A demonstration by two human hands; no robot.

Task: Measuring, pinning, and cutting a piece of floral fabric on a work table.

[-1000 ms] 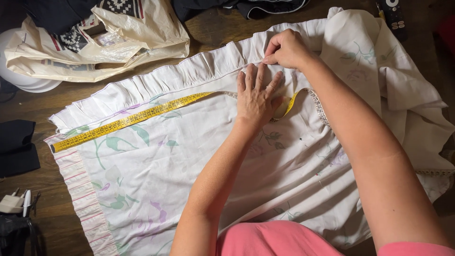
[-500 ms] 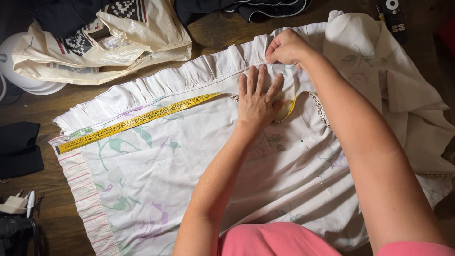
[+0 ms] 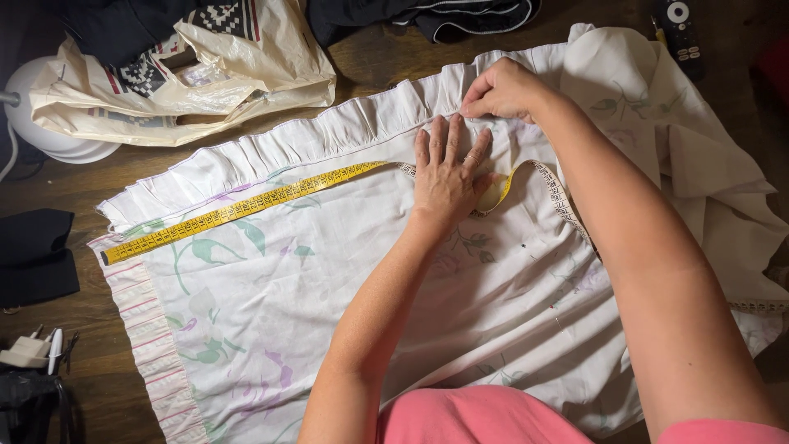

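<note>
Left hand [image 3: 448, 177]: lies flat, palm down, fingers spread, no closed grip; it presses the yellow measuring tape [image 3: 246, 205] against the white floral cloth [image 3: 329, 279]. The tape passes under the palm. Out from the little-finger side it runs straight along the cloth, just below the ruffled edge [image 3: 312, 136], with its free end near the striped hem [image 3: 140, 304]. On the thumb side it curls into a loop and trails off beside the right forearm.

Right hand [image 3: 505, 89]: just beyond the left fingertips, grip closed, pinching a fold of the ruffled edge between thumb and fingers. The two hands sit near each other, not touching.

The cloth is spread over a dark wooden surface [image 3: 90, 386]. More of the same cloth lies bunched beyond the right wrist.

Far side of the ruffle from the left hand: a cream plastic bag [image 3: 246, 66] with patterned fabric inside, and a white rounded object [image 3: 41, 123] beside it. Dark clothing [image 3: 427, 16] lies beyond the right hand's grip; a black remote control [image 3: 678, 29] lies further out past the right wrist. A white plug [image 3: 29, 349] sits well apart, past the tape's free end.
</note>
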